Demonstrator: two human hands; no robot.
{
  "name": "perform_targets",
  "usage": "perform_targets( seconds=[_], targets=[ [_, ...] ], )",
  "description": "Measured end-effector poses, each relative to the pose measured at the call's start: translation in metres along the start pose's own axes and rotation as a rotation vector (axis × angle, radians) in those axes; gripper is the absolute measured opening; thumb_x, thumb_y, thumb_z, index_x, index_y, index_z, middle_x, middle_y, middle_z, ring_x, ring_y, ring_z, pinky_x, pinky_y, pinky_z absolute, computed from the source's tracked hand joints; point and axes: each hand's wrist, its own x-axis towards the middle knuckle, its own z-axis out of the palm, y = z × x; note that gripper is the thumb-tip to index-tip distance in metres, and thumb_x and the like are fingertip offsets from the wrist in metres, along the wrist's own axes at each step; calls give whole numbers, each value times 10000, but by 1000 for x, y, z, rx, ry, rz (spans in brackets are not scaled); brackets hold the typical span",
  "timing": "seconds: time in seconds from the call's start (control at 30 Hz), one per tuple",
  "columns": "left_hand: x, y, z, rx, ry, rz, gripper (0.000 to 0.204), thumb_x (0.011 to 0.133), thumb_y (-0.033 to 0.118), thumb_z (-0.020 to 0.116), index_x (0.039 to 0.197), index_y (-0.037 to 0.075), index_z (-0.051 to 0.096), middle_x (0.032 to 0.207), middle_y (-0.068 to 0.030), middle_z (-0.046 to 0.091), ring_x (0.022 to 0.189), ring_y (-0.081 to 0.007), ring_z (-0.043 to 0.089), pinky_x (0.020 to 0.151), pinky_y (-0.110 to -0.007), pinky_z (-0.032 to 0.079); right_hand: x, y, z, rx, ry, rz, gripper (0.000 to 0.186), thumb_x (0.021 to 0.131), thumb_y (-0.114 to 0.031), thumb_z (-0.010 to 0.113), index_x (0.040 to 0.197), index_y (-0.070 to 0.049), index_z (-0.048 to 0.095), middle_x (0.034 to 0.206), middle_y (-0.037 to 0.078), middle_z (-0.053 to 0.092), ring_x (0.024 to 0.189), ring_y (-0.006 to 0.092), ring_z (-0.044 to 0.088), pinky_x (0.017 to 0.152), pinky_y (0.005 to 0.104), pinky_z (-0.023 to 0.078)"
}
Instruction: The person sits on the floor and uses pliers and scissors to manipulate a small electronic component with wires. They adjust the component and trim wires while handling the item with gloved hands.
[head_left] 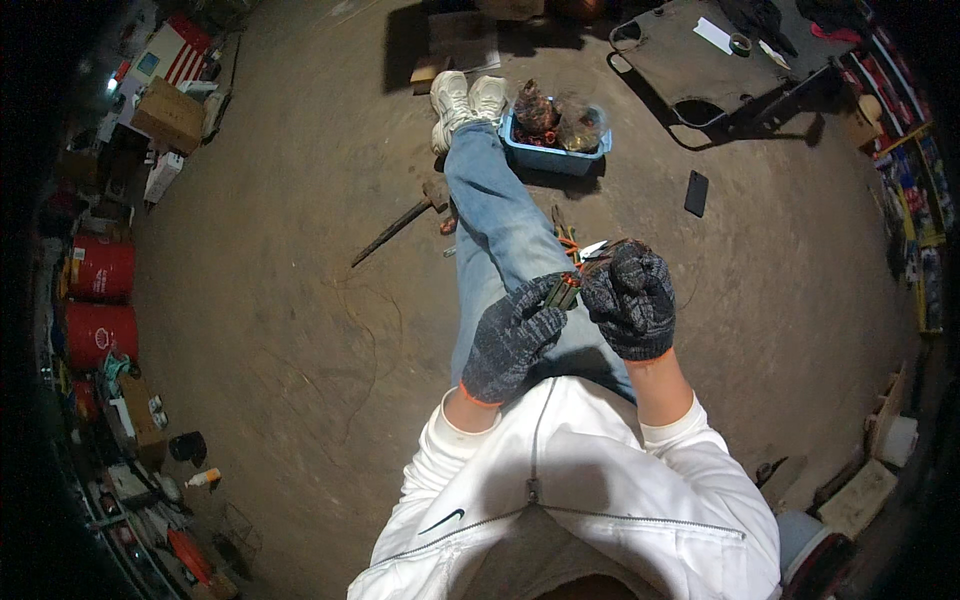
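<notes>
Both my hands wear dark grey knitted gloves with orange cuffs, above my jeans. My left hand (515, 338) is closed round a small dark green piece (563, 292) with copper-orange ends. Close beside it, my right hand (632, 303) is curled into a fist; what its fingers grip is hidden. A pale, pointed, blade-like thing (593, 250) shows just beyond the right fingers. Whether the fist holds it, I cannot tell. Thin orange and green strands (568, 240) lie past the hands by my knee, with a brownish tangle (625, 247) behind the right fist.
Past my shins stands a blue tub (555, 160) with bags of coppery scrap. A long-handled hammer (400, 225) lies left of my legs. On the floor at right is a black phone (696, 194), below a low table (670, 60). Red drums (103, 268) line the left.
</notes>
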Motion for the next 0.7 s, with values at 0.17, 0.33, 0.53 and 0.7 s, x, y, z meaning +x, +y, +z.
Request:
perform_targets(
  seconds=[0.17,0.33,0.53,0.7],
  targets=[
    [-6,-2,1,138,34,125,355,828,65,579,1167,-21,515,1017,-90,580,949,-134,527,818,-260,428,-4,-7,12,-164,-167,-169,219,794,-108,524,596,-91,432,534,43,441,430,149,374,429,286,306],
    [-11,-3,1,46,292,198,340,730,0,595,1067,4,552,867,-21,573,721,-74,504,626,-216,433,-20,-26,12,-717,-220,63,203,621,-126,731,721,-17,592,693,84,592,603,196,572,540,300,438],
    [-13,0,-9,196,414,296,367,696,-9,677,1042,15,557,857,-35,577,800,-98,532,674,-230,450,-12,-24,7,-984,-424,-471,149,667,-68,689,752,-15,581,679,51,580,603,155,548,577,316,459],
    [-19,11,-24,767,439,752,311,652,-33,645,957,13,607,868,-110,602,761,-240,569,686,-328,460,-15,-56,14,-1138,-15,-299,158,756,-74,579,892,-12,629,632,27,540,503,109,483,493,232,410]
  ],
)
